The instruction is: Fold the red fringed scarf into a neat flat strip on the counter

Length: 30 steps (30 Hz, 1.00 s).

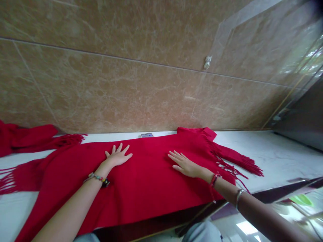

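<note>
A red scarf [148, 178] with fringed ends lies spread across a white counter [277, 158]. My left hand [118, 156] lies flat on it with fingers spread, a beaded bracelet on the wrist. My right hand [183, 164] also rests flat on the cloth, fingers stretched out toward the left, with a red string and a metal bangle on the wrist. Neither hand holds anything. The scarf's right fringe [239, 161] trails onto the bare counter.
More red fringed cloth [27, 137] lies bunched at the far left against the marble wall [151, 84]. A phone [147, 135] lies at the wall behind the scarf. A wall socket [207, 62] sits above. The counter's front edge [282, 188] runs at the right.
</note>
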{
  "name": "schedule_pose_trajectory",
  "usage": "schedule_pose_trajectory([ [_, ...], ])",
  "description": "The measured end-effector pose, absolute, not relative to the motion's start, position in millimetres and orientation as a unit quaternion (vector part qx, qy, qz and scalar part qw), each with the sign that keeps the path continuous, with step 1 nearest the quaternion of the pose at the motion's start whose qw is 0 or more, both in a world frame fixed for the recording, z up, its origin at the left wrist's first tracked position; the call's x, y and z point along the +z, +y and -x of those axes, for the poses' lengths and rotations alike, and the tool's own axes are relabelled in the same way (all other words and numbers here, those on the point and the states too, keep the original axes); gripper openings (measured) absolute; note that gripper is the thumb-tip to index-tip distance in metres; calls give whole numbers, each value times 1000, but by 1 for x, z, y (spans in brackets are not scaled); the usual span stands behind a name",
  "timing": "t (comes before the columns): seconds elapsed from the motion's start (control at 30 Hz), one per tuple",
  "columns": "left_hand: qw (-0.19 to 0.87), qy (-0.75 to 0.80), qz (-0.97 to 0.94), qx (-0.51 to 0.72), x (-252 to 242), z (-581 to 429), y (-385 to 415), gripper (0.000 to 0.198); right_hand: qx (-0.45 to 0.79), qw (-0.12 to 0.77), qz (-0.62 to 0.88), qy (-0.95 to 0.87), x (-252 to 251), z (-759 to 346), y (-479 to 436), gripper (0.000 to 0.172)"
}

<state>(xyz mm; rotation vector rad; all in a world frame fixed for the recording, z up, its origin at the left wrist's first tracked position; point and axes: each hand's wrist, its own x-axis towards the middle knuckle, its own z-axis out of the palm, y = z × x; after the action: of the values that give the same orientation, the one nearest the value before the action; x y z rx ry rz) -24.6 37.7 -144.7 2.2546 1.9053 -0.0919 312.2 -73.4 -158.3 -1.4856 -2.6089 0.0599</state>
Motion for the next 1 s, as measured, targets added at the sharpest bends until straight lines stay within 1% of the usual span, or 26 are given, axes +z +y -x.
schedule_pose_trajectory([
  [0.13, 82, 633, -769, -20, -145, 26, 38, 67, 33, 45, 531, -845, -165, -333, -84, 52],
  [0.27, 73, 627, -775, -10, -150, 28, 43, 67, 18, 57, 597, -800, -170, -398, -88, 56],
  [0.33, 67, 627, -776, -5, -151, 27, 44, 66, 17, 69, 614, -786, -169, -413, -93, 59],
  [0.43, 28, 623, -782, 8, -147, 21, 36, 64, 10, 105, 601, -792, -161, -388, -101, 59],
  [0.53, -89, 572, -813, 55, -134, 11, 11, 53, 6, 147, 527, -837, -148, -323, -103, 57],
  [0.57, -121, 548, -825, 67, -129, 9, 0, 50, 5, 155, 502, -851, -144, -300, -102, 57],
  [0.6, -131, 531, -834, 70, -125, 8, -11, 48, 4, 160, 483, -861, -141, -278, -100, 58],
  [0.7, -84, 537, -839, 30, -119, 15, -36, 54, 4, 157, 459, -874, -142, -230, -90, 60],
  [0.8, -39, 567, -823, 2, -127, 34, -45, 59, 9, 130, 472, -872, -153, -214, -79, 62],
  [0.9, -41, 570, -820, 18, -139, 50, -43, 60, -3, 115, 494, -862, -168, -231, -73, 61],
  [1.0, -46, 565, -823, 20, -146, 55, -39, 61, -34, 111, 518, -847, -184, -275, -72, 61],
])
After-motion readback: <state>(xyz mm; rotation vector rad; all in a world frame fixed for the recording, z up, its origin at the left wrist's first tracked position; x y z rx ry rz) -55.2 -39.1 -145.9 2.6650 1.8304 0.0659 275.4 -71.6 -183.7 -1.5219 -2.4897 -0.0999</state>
